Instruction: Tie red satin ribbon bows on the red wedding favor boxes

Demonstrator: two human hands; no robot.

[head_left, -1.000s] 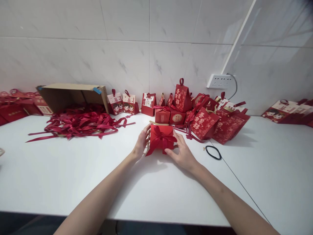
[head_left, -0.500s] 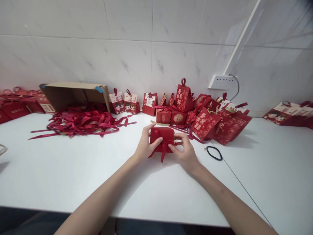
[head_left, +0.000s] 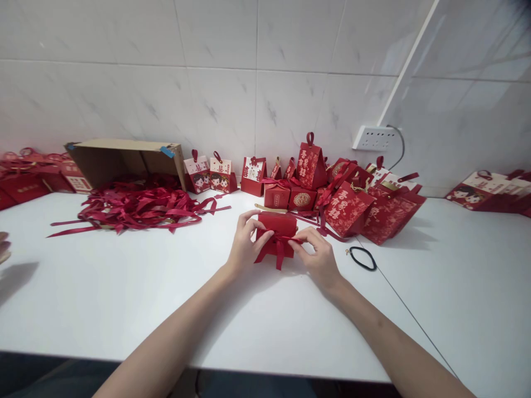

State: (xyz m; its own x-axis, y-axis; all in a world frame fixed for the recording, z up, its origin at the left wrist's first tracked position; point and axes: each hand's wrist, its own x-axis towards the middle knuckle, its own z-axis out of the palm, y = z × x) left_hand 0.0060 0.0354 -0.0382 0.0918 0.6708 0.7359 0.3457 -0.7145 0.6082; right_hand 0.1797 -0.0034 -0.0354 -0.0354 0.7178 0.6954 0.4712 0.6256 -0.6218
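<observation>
Head view: my left hand (head_left: 244, 243) and right hand (head_left: 321, 258) both grip a red satin ribbon bow (head_left: 279, 254), each pinching one side of it between thumb and fingers. The bow is tied around a small, red, box-shaped paper packet (head_left: 277, 222), which sits between my hands, close in front of me on the white, smooth surface (head_left: 136, 298). Two ribbon tails hang down its near face; the knot itself is partly hidden by my fingers.

I judge the step in hand to be pulling the bow's two sides outward to even and firm it. As I see it, the next move calls for a light, equal pull, with the knot centred and the thin paper uncrushed.

Just behind the packet lies a flat, gold-coloured strip (head_left: 270, 209). To its right, near my right hand, lies a black, looped cord band with a small gold piece (head_left: 363, 258). Farther back on the left, a tangled heap of dark red ribbons (head_left: 141, 207) spills from a brown cardboard carton (head_left: 124, 145). Along the wall stand two cream-and-red gabled boxes with cartoon faces (head_left: 198, 174), and, right of them, a tall red gabled box with pale characters (head_left: 313, 166).
</observation>
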